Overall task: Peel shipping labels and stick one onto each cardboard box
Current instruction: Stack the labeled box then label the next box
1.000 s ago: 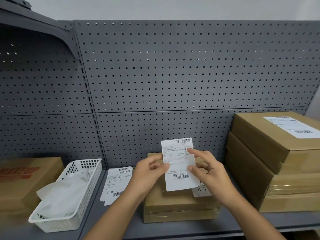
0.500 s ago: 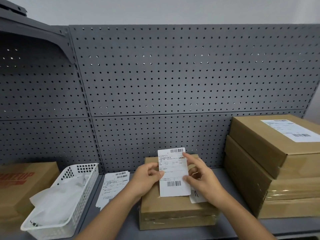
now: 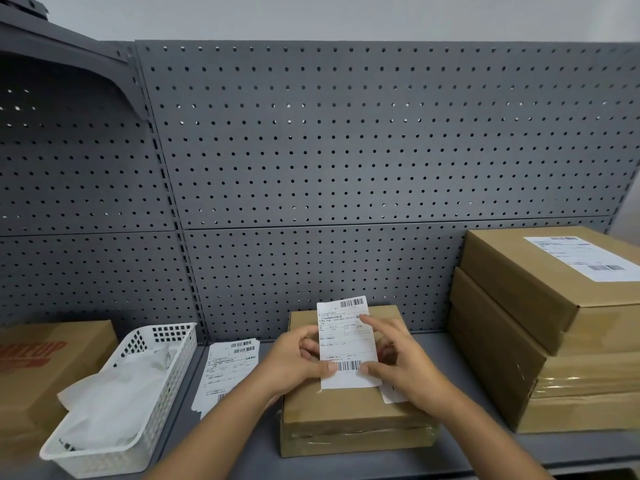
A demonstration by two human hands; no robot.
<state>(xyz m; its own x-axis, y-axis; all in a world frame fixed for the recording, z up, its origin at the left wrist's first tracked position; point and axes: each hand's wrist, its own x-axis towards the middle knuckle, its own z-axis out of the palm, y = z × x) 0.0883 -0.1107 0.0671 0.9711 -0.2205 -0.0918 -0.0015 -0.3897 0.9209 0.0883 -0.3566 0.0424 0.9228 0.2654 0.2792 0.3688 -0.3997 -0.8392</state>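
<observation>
Head view, shelf edge: the grey shelf (image 3: 467,455) runs across the bottom of the frame, and its front lip shows just below the cardboard box (image 3: 346,415) sitting in the middle.
Room to the left: there's a bare strip of shelf between that box and the label stack (image 3: 228,368). Past it sits the white basket (image 3: 166,372) holding crumpled backing paper (image 3: 114,400), and a red-printed box (image 3: 41,358) at the far edge.
Room to the right: a narrow gap, then the stacked boxes (image 3: 512,313) rise higher than the centre box. The top one already wears a stuck label (image 3: 581,258).
Room behind: the pegboard (image 3: 346,150) closes off the back, close behind the centre box's far edge.
Shipping label (image 3: 347,341): it's held above the box top, print facing the camera. Its long axis runs top to bottom, with the top leaning slightly left. One barcode sits at the upper right, another near the bottom.
Left hand (image 3: 294,362): thumb on the front at the lower left, fingers curled behind, pinching that edge.
Right hand (image 3: 405,368): thumb pinches the lower right edge while the index finger stretches up to touch the sheet's upper right.
Under the right hand: a white slip (image 3: 393,395) lies on the box top, partly hidden.
</observation>
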